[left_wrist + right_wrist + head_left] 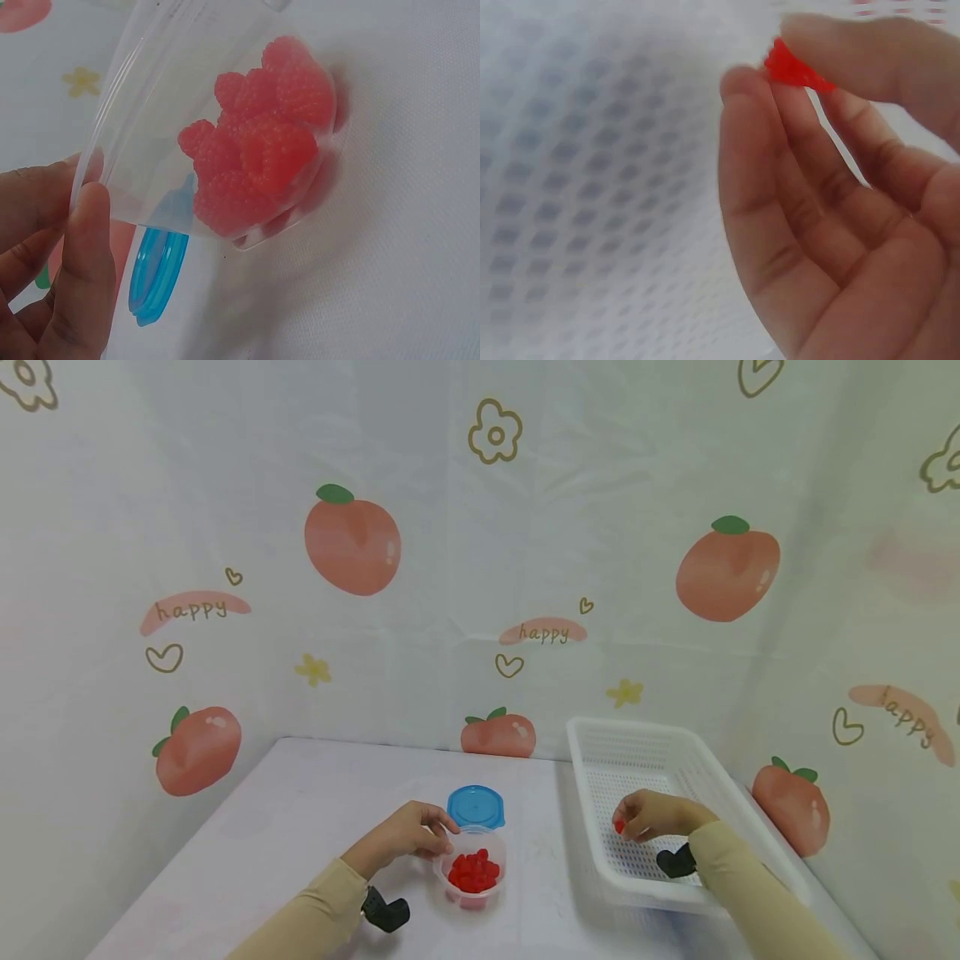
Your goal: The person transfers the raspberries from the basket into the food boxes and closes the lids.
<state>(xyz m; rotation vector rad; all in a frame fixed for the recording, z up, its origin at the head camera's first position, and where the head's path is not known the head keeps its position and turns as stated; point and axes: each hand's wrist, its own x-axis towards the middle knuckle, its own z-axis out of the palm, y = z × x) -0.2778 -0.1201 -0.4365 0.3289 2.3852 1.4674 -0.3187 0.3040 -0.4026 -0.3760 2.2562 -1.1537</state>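
Observation:
My left hand [411, 833] pinches the rim of a clear plastic tub [442, 870] between thumb and fingers. Several red raspberries [474, 872] are heaped inside it; the left wrist view shows the raspberries [259, 142] through the tub's wall. Over the white perforated basket [645, 893] is my right hand [660, 815], which holds one red raspberry [619, 827] at its fingertips. In the right wrist view that raspberry [795, 67] sits between thumb and fingers, partly covered by the thumb.
A blue lid [476, 807] lies on the white table [315, 793] just behind the tub. The basket's raised walls stand at the table's right side. A printed curtain [435, 677] hangs behind the table and along the right.

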